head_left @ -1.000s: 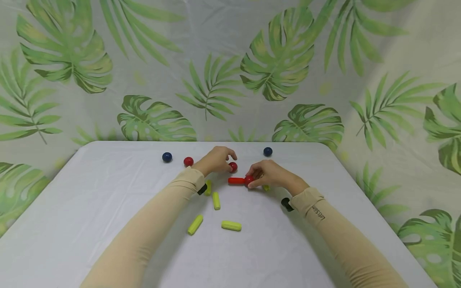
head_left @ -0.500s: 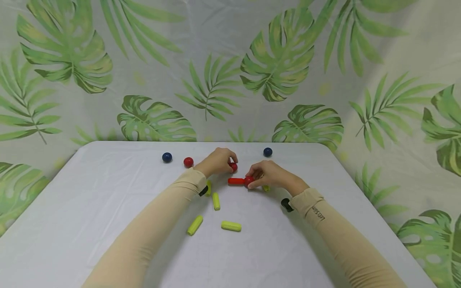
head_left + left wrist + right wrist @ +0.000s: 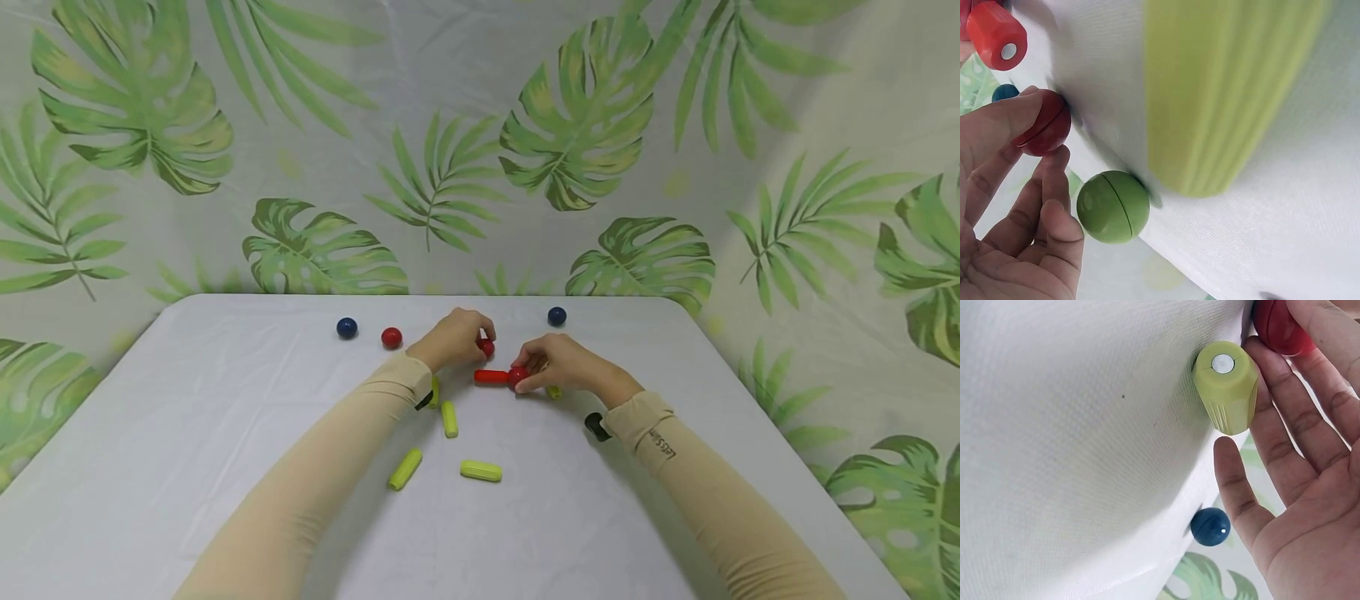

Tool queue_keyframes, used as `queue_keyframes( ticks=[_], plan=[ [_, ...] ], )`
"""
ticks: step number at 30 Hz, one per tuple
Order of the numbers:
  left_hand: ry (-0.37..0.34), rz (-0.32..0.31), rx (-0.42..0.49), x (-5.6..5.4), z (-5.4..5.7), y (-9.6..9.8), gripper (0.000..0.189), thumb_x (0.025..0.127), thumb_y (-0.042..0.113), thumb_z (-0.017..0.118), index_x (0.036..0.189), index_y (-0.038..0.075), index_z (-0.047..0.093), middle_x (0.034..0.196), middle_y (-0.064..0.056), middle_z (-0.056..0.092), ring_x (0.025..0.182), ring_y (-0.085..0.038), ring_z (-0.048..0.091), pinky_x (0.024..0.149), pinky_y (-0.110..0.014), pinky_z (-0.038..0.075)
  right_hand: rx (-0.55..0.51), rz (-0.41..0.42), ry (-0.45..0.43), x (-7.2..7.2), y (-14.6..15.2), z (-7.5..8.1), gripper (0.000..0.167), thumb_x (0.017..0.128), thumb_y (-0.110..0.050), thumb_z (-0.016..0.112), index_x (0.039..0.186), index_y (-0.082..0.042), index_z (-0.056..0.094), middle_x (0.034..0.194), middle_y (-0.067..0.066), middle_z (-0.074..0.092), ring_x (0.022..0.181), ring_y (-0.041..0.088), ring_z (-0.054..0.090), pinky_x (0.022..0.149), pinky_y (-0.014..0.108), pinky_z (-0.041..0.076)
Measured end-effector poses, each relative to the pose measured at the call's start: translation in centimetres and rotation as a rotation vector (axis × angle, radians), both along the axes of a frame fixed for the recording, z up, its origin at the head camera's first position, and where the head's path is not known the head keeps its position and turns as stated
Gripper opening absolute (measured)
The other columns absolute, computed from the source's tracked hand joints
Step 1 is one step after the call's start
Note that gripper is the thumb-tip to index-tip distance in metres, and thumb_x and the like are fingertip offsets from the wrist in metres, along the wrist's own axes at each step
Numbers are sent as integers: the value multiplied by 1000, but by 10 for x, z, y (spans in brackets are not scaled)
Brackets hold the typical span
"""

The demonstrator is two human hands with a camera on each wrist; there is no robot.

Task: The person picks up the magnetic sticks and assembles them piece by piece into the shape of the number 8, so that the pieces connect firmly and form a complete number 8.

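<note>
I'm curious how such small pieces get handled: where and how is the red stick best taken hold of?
Probably by the middle of the red stick, from above, pinching its near and far long sides. It is slim and runs left to right, with both long sides exposed; its right end meets a red ball that the right grip holds.

Saw a white tabletop (image 3: 555,533) with rounded far corners and a woven texture in the wrist views. Noticed a pale, lightly creased backdrop (image 3: 450,75) behind it and along both sides, printed with green split leaves (image 3: 150,87) and feathery fronds (image 3: 438,182). Caught brighter light (image 3: 862,125) toward the upper right and soft shadows (image 3: 351,537) across the tabletop.
</note>
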State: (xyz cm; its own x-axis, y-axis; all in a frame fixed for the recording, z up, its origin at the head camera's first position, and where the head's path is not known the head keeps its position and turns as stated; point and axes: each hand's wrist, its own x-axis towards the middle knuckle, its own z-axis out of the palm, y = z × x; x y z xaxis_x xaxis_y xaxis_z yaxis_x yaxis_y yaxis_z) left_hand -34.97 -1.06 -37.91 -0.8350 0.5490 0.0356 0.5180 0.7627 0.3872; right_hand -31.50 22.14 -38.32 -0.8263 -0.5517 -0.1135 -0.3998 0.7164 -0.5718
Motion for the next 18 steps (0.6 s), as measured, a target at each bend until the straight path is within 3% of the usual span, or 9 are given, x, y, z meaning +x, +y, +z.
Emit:
queue_keyframes(
  ticks=[8,18],
  plan=[
    [9,5,14,7,6,-7,24,94,9,79,118,8,75,105,-10,76,96,-22,67,89,-35,57,-2,0,-7,-1,-1,-2,25,89,-24,91,105,-10,78,98,1,79,89,10,70,85,28,57],
    [-47,26,87,19,20,-35,27,94,14,82,119,9,74,107,-11,80,99,-22,71,94,-38,58,7,-17,-17,-2,1,-3,26,89,-25,90,107,-10,78,101,1,79,92,12,70,89,32,59]
  ],
)
